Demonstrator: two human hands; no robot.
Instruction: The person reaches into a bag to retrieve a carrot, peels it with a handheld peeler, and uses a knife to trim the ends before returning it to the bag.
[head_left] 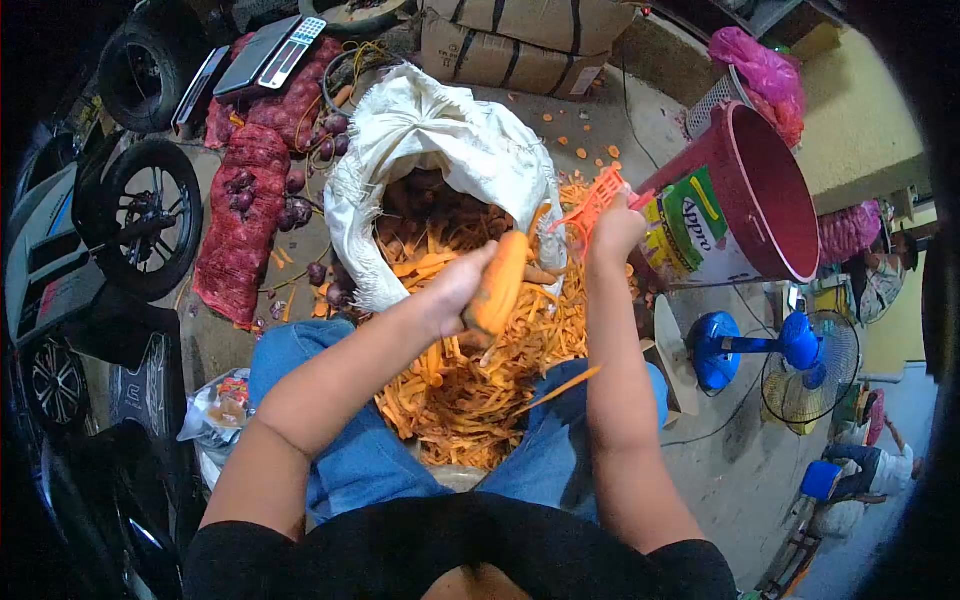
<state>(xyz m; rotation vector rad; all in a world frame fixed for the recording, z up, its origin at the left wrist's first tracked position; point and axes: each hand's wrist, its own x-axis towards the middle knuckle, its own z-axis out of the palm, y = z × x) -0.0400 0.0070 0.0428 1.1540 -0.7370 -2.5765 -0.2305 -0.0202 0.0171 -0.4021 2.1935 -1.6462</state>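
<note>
My left hand [462, 285] is closed around a large orange carrot [502, 285], partly peeled, held above a heap of peelings. An orange plastic peeler [592, 205] is gripped by its handle in my right hand [618, 235], to the right of the carrot and apart from it. Carrot peelings [455, 405] are piled between my knees and reach into the open mouth of a white woven sack [350, 210]. One thin strip of peel [565, 388] hangs in the air below my right forearm.
Red net bags of onions [240, 225] lie left, beside wheels [150, 220] and a scale [257, 58]. A large red bucket [755, 200] and a blue fan [800, 340] stand right. Cartons [500, 55] lie behind the sack. A person [875, 470] is far off at lower right.
</note>
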